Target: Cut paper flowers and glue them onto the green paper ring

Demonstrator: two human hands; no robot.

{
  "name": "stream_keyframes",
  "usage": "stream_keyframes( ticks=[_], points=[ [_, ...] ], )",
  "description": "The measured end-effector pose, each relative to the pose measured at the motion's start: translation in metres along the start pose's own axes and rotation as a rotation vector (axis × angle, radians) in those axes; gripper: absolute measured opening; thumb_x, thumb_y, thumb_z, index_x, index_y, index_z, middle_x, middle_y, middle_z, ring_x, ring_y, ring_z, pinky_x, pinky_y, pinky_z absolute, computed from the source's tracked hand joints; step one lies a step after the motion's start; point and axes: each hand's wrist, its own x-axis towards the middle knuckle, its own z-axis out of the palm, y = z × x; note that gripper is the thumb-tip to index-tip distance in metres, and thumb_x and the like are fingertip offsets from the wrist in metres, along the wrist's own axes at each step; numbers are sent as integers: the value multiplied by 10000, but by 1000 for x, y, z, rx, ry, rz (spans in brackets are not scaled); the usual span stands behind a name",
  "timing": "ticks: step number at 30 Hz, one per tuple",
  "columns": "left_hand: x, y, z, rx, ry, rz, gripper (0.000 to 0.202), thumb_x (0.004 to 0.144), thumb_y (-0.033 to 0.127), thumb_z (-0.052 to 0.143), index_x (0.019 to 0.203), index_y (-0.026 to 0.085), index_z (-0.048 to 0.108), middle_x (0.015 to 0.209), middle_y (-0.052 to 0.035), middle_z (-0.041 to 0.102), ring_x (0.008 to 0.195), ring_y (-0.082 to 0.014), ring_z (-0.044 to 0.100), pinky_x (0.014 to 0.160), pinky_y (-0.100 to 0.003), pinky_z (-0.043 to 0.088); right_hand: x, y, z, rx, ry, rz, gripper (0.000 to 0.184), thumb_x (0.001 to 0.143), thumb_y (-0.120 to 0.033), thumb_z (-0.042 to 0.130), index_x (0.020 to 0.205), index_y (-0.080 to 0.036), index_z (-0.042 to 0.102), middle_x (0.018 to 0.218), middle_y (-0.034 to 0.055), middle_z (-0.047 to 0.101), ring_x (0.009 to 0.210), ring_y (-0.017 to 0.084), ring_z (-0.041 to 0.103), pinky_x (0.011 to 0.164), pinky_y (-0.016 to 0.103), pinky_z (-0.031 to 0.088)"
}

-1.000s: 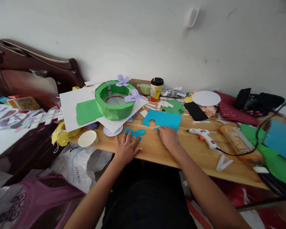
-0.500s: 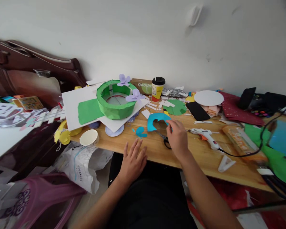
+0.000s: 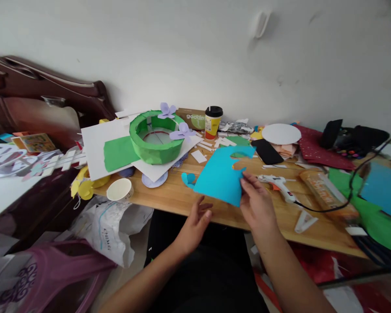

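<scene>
A sheet of blue paper (image 3: 220,176) with curved bites cut from its right edge is pinched at that edge by my right hand (image 3: 256,200), tilted above the wooden table. My left hand (image 3: 197,221) hovers near the table's front edge just below the sheet, fingers apart and nothing in them. Small blue paper cutouts (image 3: 188,179) lie left of the sheet. Behind them a green paper ring (image 3: 158,152) carries two purple paper flowers (image 3: 183,131). The scissors are hidden from view now.
A white hot glue gun (image 3: 280,184) with its black cord lies right of my right hand. A lidded cup (image 3: 213,122), a black phone (image 3: 267,151) and paper scraps lie behind. At the left edge is a white paper cup (image 3: 119,190).
My right hand now holds a large blue sheet, raised and turned into view, covering where the scissors lay. My left hand has turned its palm inward and moved slightly right.
</scene>
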Motion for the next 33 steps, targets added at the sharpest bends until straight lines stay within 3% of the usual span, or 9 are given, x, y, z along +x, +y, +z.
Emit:
stream_keyframes(
  ticks=[3,5,7,11,14,17,22,28,33],
  points=[
    [8,7,7,-512,-2,-185,608,932,542,464,1421,187,395,1392,-183,531,1210,-330,569,956,-505,509,-24,11,-12,-132,-82,77,387,623,-294,846,971,-220,693,931,18,693,849,155,633,694,248,516],
    [9,10,7,-612,70,-211,580,882,445,611,1375,186,446,1346,-160,576,1171,-318,597,921,-464,543,-35,16,-20,-280,-179,87,385,685,-349,809,1018,-216,666,965,44,695,858,177,638,666,258,512],
    [7,10,3,-571,174,-224,586,813,327,714,1331,184,480,1254,-140,636,1067,-298,655,835,-416,587,-36,19,-28,-469,-270,28,350,784,-409,717,1058,-209,629,998,74,698,853,201,645,665,292,515],
    [-6,1,-17,-285,450,-296,485,775,273,724,1207,150,542,1071,-112,679,689,-225,712,555,-338,606,-16,23,-41,-1077,-273,-359,268,907,-344,529,1109,-189,612,1078,120,679,984,267,614,823,398,490],
    [-17,-7,-39,-172,479,-349,423,765,248,710,1141,127,558,980,-91,674,531,-172,665,458,-319,576,-2,27,-45,-1517,-351,-460,239,912,-269,508,1079,-173,650,1041,126,669,976,276,597,874,408,459],
    [-26,-14,-55,-211,463,-312,395,745,280,720,1074,133,558,859,-50,663,532,-173,655,441,-315,566,1,31,-44,-1710,-389,-440,235,935,-263,493,1083,-172,651,1028,125,644,942,259,608,821,363,469],
    [-34,-15,-65,-165,502,-216,358,759,365,698,1008,160,542,746,-13,659,519,-188,646,450,-315,537,4,30,-35,-1836,-320,-471,213,914,-277,557,1067,-147,630,1049,150,609,977,281,604,743,336,461],
    [-35,4,-83,405,407,37,150,759,340,660,807,199,676,667,-36,686,675,-219,672,682,-313,536,15,11,-33,-1877,-429,-328,153,894,-263,551,873,-165,667,952,123,653,762,227,652,586,288,404],
    [-24,7,-83,84,615,-91,278,786,414,657,648,197,551,498,13,577,467,-172,570,482,-283,474,8,-7,-73,-1442,-329,-278,166,825,-313,621,934,-192,650,840,68,698,696,208,655,607,290,453]
  ],
)
